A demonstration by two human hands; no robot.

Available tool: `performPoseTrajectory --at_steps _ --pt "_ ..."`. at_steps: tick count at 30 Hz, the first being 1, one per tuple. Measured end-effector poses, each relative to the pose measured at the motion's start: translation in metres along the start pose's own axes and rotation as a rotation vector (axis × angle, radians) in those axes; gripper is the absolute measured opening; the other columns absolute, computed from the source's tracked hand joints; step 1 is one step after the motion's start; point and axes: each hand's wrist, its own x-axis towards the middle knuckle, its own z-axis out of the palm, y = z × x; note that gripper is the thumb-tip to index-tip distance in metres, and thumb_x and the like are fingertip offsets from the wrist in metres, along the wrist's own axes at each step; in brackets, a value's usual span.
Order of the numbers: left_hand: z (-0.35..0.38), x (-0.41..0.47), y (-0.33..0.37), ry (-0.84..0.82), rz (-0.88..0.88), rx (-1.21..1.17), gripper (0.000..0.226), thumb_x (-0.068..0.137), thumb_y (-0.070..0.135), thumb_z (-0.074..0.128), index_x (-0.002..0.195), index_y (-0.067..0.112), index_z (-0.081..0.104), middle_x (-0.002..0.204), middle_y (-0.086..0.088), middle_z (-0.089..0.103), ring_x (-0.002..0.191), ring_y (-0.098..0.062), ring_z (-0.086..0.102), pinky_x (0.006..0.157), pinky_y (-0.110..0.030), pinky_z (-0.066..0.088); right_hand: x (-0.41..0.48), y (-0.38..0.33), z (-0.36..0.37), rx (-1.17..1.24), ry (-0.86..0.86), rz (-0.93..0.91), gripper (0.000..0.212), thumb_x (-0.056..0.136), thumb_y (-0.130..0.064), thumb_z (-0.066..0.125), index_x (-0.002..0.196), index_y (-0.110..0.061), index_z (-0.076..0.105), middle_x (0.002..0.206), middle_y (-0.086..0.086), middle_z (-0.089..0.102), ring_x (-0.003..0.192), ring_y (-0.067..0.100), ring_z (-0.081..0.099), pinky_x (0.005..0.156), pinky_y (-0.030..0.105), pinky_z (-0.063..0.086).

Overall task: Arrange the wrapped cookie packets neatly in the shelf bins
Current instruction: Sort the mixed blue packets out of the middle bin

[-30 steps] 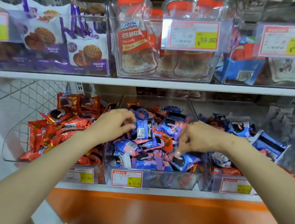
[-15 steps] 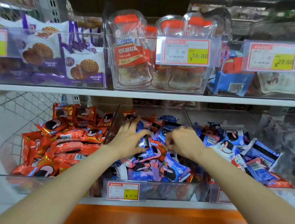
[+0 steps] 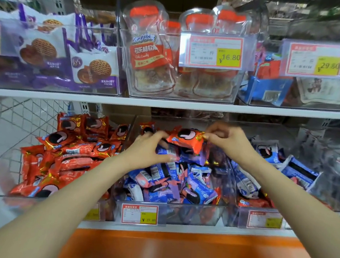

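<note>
**Stray red packet lifted from the blue bin: sorting step in hand**

Finding: the right hand [image 3: 227, 143] pinches the right-hand crimped end of a red packet [image 3: 185, 139] between thumb and fingertips, holding it raised between the two hands. The left hand [image 3: 144, 149] is curled, grasping a blue packet [image 3: 168, 151] between thumb and fingers just below the red one, with its fingertips at the red packet's other end.

Location: both hands are over the middle bin [image 3: 188, 212], which holds mostly blue and purple packets. The bin of red packets [image 3: 3, 167] stands to the left of the left hand.

Assessment: the red packet looks misplaced and most likely belongs with its own kind.

Recommendations:
- A pinch on a foil crimp is slippery, so the packet should be passed to the left hand, or supported from beneath, before it is carried over.
- It should be laid flat and face up, in line with its neighbours, not dropped on the heap.
- More red is visible lower down beneath the hands, so this bin needs another check.
</note>
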Motion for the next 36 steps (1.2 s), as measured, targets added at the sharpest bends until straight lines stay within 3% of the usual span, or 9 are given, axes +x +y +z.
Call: performPoseTrajectory --at_steps 6,9,12,16,20,24,27,32,36 --pt "0.003 -0.003 0.019 0.128 -0.122 -0.775 0.052 0.075 0.008 0.074 0.117 0.020 0.045 0.111 -0.002 0.060 0.092 -0.008 0.060 0.079 -0.014 0.050 -0.007 -0.017 0.019 0.171 -0.095 0.031 0.007 0.089 -0.004 0.060 0.089 0.002 0.061 0.059 0.015 0.056 0.031 0.003 0.043 0.035 0.007 0.030" --pt "-0.003 -0.004 0.011 0.177 -0.128 -0.842 0.048 0.076 0.004 0.073 0.114 0.024 0.051 0.107 0.000 0.063 0.098 -0.016 0.062 0.089 -0.025 0.050 0.004 -0.011 0.025 0.167 -0.140 0.030 0.005 0.086 -0.006 0.065 0.081 -0.009 0.064 0.061 -0.002 0.069 0.050 0.000 0.059 0.051 0.011 0.044" --pt "-0.012 -0.010 0.005 0.099 -0.195 -1.046 0.036 0.082 0.012 0.067 0.115 0.021 0.054 0.102 -0.002 0.066 0.084 -0.011 0.065 0.068 -0.018 0.054 0.019 -0.007 0.032 0.116 -0.219 0.047 0.007 0.084 -0.015 0.068 0.079 -0.019 0.066 0.066 -0.017 0.069 0.067 -0.008 0.062 0.070 0.014 0.050" --pt "-0.013 -0.011 -0.014 0.398 -0.288 -0.892 0.035 0.086 0.012 0.066 0.119 0.016 0.054 0.116 -0.003 0.057 0.077 -0.009 0.061 0.059 -0.014 0.052 0.041 0.006 0.045 -0.275 -0.185 0.031 0.013 0.085 -0.040 0.065 0.089 -0.027 0.068 0.092 -0.010 0.069 0.087 0.010 0.064 0.075 0.027 0.050" --pt "-0.019 -0.018 -0.038 0.677 -0.395 -0.741 0.048 0.079 0.016 0.073 0.119 0.017 0.047 0.115 0.000 0.055 0.105 -0.024 0.059 0.093 -0.043 0.050 0.060 0.025 0.063 -0.869 -0.034 0.002 0.037 0.087 -0.050 0.057 0.110 -0.022 0.064 0.112 0.008 0.065 0.106 0.029 0.059 0.087 0.035 0.048" --pt "-0.035 -0.026 -0.057 0.795 -0.513 -0.519 0.060 0.079 0.024 0.074 0.123 0.002 0.041 0.116 -0.013 0.057 0.110 -0.029 0.055 0.098 -0.040 0.043 0.069 0.026 0.080 -1.071 -0.072 0.074 0.054 0.083 -0.060 0.054 0.119 -0.020 0.057 0.125 0.007 0.054 0.121 0.028 0.046 0.097 0.037 0.032" --pt "-0.041 -0.033 -0.069 0.819 -0.552 -0.328 0.052 0.082 0.020 0.071 0.121 -0.004 0.046 0.119 -0.022 0.057 0.114 -0.036 0.052 0.095 -0.036 0.039 0.071 0.026 0.087 -1.093 -0.041 0.048 0.055 0.084 -0.059 0.052 0.122 -0.021 0.055 0.129 0.007 0.051 0.124 0.027 0.043 0.099 0.038 0.028" --pt "-0.033 -0.040 -0.086 0.449 -0.707 0.106 0.065 0.084 0.037 0.066 0.133 0.002 0.039 0.138 -0.025 0.033 0.128 -0.040 0.029 0.104 -0.042 0.028 0.069 0.023 0.086 -1.022 0.052 -0.016 0.045 0.083 -0.052 0.059 0.117 -0.022 0.056 0.126 0.005 0.056 0.120 0.027 0.046 0.096 0.037 0.029" --pt "-0.035 -0.038 -0.075 0.546 -0.534 0.204 0.050 0.090 0.032 0.057 0.132 0.007 0.044 0.135 -0.021 0.038 0.127 -0.036 0.031 0.103 -0.041 0.025 0.061 -0.007 0.084 -0.552 0.106 -0.053 0.046 0.077 -0.056 0.066 0.107 -0.022 0.058 0.105 -0.002 0.064 0.099 0.020 0.059 0.085 0.031 0.039"
